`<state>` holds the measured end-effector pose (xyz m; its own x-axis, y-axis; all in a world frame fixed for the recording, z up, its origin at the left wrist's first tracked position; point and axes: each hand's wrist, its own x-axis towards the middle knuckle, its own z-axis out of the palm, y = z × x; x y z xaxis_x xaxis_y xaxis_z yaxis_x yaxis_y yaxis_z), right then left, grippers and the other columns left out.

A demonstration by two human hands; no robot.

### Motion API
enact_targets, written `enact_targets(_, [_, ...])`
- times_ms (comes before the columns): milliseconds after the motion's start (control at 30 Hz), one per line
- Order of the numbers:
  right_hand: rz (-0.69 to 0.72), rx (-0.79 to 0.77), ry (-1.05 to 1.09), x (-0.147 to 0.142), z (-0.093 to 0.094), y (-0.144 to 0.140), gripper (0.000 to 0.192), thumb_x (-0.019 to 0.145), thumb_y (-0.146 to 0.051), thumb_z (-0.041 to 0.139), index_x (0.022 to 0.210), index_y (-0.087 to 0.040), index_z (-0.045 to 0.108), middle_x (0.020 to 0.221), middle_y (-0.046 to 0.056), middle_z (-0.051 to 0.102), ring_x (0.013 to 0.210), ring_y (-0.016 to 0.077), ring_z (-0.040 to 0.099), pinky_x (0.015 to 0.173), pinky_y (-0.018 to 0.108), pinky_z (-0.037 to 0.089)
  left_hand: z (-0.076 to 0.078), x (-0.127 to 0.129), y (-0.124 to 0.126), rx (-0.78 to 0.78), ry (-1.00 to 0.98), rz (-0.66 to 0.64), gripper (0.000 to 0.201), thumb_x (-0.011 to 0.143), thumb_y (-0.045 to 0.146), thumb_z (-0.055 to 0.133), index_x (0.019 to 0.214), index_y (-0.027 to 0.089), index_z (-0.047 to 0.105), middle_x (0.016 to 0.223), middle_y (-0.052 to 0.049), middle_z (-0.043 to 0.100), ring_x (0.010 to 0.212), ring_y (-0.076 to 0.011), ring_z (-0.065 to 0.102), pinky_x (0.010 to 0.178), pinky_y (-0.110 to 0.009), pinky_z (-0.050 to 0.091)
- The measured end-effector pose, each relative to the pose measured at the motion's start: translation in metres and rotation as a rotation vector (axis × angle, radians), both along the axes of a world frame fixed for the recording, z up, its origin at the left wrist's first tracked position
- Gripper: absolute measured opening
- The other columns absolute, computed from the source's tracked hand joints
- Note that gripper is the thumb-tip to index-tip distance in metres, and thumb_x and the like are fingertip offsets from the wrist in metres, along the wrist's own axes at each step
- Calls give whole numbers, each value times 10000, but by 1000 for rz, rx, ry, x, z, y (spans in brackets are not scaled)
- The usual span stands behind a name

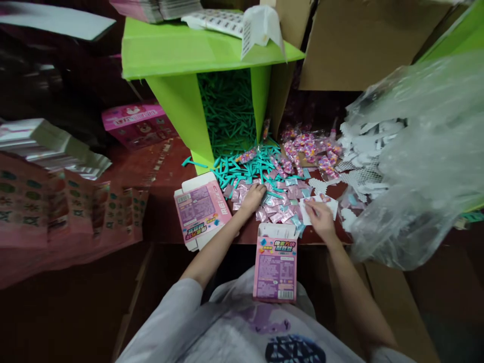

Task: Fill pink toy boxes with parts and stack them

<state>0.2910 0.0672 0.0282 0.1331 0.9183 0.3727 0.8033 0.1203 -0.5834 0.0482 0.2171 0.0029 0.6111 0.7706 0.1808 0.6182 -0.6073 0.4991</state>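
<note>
My left hand [254, 197] reaches into a spread of small pink sachets [275, 207], next to loose teal plastic hammers [242, 170]. Its fingers are curled closed, and whatever they hold is hidden. At the right of the sachets, my right hand [319, 217] pinches at a small white printed card [330, 204], covering part of it. An open-topped pink and purple box [275, 269] stands upright at my lap, against the table edge. A second pink box [204, 209], with its flaps open, lies left of the sachets.
A green carton [170, 111] spills teal hammers onto the red table [162, 217]. Bags of colourful beads [310, 148] lie behind the sachets. White perforated pieces [365, 161] and a large clear plastic bag [427, 166] crowd the right. Pink printed packages [71, 212] stand at left.
</note>
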Motion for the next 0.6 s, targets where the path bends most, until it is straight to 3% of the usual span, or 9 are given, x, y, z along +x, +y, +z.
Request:
enact_targets(67, [-167,7,-53,41,-6,17,317,873,-312,475,1027,-124,679,1044,143,670,999,260,576,945,435,398,-2,-4,-3,23,-21,88,311,844,27,371,1100,96,534,1157,-164,557,1107,-225,481,980,-361,375])
enact_targets(167, [-331,-123,-198,91,-15,44,449,819,-361,534,1147,-63,611,1143,200,617,1060,292,539,953,442,383,1,-5,0,35,-52,296,289,865,74,360,1133,51,467,1133,-206,529,1082,-252,499,948,-391,384])
enact_targets(233, [-347,-220,-245,108,-19,62,507,816,-381,545,1205,-57,568,1177,204,600,1067,282,541,945,414,391,6,2,7,-1,-50,477,266,906,186,369,1114,47,458,1070,-201,553,1017,-262,542,881,-374,419])
enact_targets(300, [-323,-283,-257,112,-21,80,470,837,-361,526,1212,-80,563,1171,178,610,1056,255,550,930,377,399,10,17,15,-52,18,580,315,916,302,399,1097,53,467,1023,-190,582,974,-270,574,821,-349,441])
enact_targets(367, [-310,-311,-269,109,-21,96,430,836,-348,538,1185,-101,579,1164,162,613,1065,248,542,927,364,393,13,33,20,-78,110,571,326,894,316,444,1089,57,484,1024,-194,600,987,-284,584,804,-340,443])
enact_targets(467, [-436,-310,-352,106,-19,111,503,797,-395,601,1199,-97,559,1205,189,572,1104,295,499,907,394,382,14,48,24,-75,174,541,242,867,172,426,1061,62,519,1038,-209,613,1012,-291,587,804,-344,436])
enact_targets(600, [-534,-351,-521,114,-15,117,478,821,-310,571,1217,-47,528,1132,213,597,1029,290,537,862,366,381,18,43,25,-70,185,526,232,857,112,387,1015,82,554,1011,-201,630,998,-280,597,798,-342,427])
